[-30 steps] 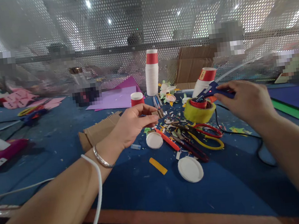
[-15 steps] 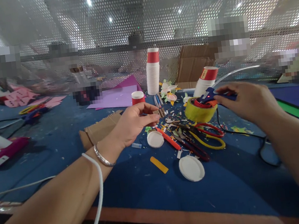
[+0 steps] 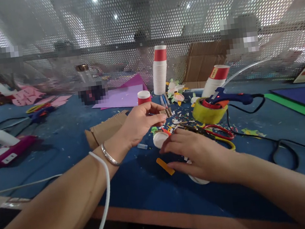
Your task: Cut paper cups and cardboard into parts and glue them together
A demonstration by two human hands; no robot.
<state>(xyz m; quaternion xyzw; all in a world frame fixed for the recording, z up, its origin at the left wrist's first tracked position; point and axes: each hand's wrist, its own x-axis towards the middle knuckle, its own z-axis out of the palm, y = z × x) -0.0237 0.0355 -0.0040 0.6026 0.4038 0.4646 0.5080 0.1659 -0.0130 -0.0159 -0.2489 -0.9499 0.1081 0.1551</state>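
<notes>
left hand [image 3: 144,122]: held in a pinch | right hand [image 3: 194,153]: palm down, loosely spread

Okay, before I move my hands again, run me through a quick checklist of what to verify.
1. Glue gun out of my hands: ok. It rests on the yellow tape roll.
2. Right hand opened: ok. Thumb and fingers are apart.
3. Right thumb off the orange strip: cannot tell. They look very close, and contact is unclear.
4. Left hand gripping something: cannot tell. Anything between the fingertips is too small to make out.
5. Scissors in full view: not ok. The right hand hides part of them.
6. Nearer white lid uncovered: not ok. The right hand covers most of it.
</notes>
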